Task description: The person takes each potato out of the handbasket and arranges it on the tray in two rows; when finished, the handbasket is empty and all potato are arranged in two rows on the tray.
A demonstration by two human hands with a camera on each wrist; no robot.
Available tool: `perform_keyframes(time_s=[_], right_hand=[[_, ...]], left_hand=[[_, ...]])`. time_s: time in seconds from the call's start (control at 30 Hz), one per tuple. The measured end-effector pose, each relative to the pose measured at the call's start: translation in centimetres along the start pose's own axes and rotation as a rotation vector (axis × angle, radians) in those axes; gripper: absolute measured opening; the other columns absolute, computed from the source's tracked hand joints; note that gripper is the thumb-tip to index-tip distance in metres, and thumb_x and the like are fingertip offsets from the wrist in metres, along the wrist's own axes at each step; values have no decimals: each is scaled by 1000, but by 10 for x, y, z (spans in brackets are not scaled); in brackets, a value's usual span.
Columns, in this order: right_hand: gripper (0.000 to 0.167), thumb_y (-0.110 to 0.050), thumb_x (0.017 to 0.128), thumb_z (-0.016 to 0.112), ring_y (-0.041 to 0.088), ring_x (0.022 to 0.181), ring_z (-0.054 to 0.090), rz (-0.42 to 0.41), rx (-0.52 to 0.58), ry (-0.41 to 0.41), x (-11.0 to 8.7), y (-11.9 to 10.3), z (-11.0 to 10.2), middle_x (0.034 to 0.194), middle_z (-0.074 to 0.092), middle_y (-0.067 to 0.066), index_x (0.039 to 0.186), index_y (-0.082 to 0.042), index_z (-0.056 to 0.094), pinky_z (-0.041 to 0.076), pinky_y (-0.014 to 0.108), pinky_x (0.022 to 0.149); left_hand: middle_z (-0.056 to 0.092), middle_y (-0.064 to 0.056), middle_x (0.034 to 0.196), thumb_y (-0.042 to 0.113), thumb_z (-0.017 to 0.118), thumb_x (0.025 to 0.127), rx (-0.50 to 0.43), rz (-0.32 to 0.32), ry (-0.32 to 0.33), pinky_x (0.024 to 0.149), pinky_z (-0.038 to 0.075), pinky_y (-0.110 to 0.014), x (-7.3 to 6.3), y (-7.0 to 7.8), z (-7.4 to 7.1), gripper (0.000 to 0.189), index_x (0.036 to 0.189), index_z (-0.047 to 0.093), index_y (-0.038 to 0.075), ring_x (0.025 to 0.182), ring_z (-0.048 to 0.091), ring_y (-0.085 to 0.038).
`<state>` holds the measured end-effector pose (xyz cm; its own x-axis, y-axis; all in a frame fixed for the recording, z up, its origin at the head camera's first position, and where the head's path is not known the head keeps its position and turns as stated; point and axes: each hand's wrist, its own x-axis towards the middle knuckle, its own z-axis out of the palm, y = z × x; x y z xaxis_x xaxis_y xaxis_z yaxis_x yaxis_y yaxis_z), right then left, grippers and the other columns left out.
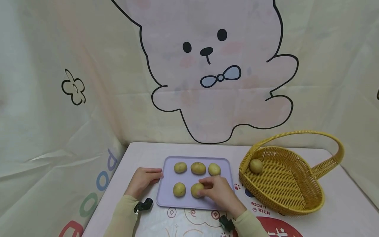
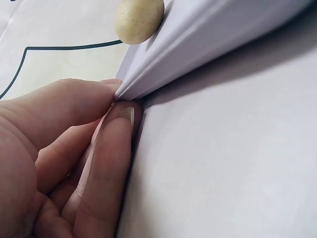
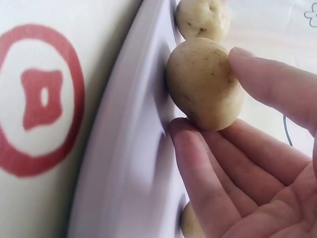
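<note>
A pale purple tray lies on the table with several potatoes in two rows. At its left edge is my left hand, whose thumb and fingers pinch the rim in the left wrist view. My right hand reaches over the tray's lower right part. Between its thumb and fingers it holds a potato at the tray surface, in the front row. Beside that one sits another front-row potato. The back row has a left potato, a middle one and a right one.
A yellow woven basket with a tall handle stands to the right of the tray. One potato lies inside it, at the left. A printed cloth covers the table's front. A curtain with a bear drawing hangs behind.
</note>
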<state>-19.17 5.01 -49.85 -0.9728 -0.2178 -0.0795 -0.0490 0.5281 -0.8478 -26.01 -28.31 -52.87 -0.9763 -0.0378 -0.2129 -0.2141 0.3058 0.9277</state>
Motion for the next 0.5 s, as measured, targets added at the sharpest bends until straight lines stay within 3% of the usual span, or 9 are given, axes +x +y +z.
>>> perform_keyframes(time_s=[0.5], right_hand=[[47, -27, 85, 94, 18, 103, 78, 46, 17, -2, -1, 5, -14, 113, 83, 5, 125, -7, 80, 64, 40, 92]], left_hand=[[84, -8, 114, 17, 93, 84, 24, -6, 17, 78, 59, -17, -2, 3, 1, 29, 110, 86, 7, 94, 73, -5]])
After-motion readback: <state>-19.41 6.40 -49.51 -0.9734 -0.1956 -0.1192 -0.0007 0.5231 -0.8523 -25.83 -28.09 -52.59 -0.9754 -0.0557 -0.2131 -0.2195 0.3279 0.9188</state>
